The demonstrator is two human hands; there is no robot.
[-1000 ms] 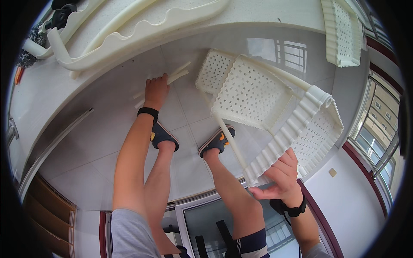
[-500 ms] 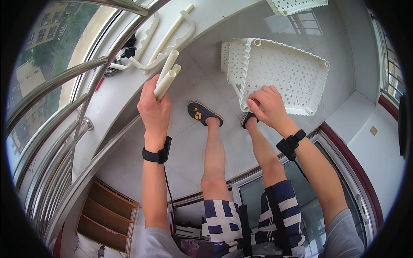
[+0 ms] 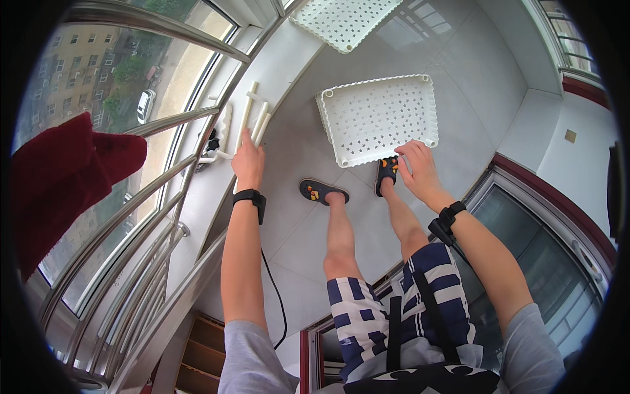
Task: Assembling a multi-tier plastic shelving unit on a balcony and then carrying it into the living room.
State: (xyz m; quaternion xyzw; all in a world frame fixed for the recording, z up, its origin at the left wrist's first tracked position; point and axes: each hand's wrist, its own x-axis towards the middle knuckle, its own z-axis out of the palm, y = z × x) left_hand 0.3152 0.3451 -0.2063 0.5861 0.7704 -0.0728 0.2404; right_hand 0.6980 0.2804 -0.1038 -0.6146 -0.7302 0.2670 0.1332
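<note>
My left hand (image 3: 248, 165) reaches to the white window ledge, closed around slim white plastic tubes (image 3: 262, 125) with its index finger stretched along them. Its lower fingers are partly hidden. Beside those tubes lies a white frame piece with a wavy edge (image 3: 226, 125). Over the near right rim of a white basket tray (image 3: 377, 108), my right hand (image 3: 420, 167) hangs with loosely bent fingers and the thumb apart. Whether its fingertips touch the rim, I cannot tell. The tray has star-shaped holes, a scalloped edge and round corner sockets, and its inside faces up.
Another white star-holed tray (image 3: 348, 20) is at the far end by the ledge. Steel railings (image 3: 164, 125) run along the window at left, with a dark red cloth (image 3: 79, 171) near them. My feet in dark clogs (image 3: 321, 192) stand on grey floor tiles near the tray.
My left hand has brought the tubes down to the ledge. The tray, seen tilted before, now looks level, and my right hand is off its corner socket. The view has shifted; the red cloth appears.
</note>
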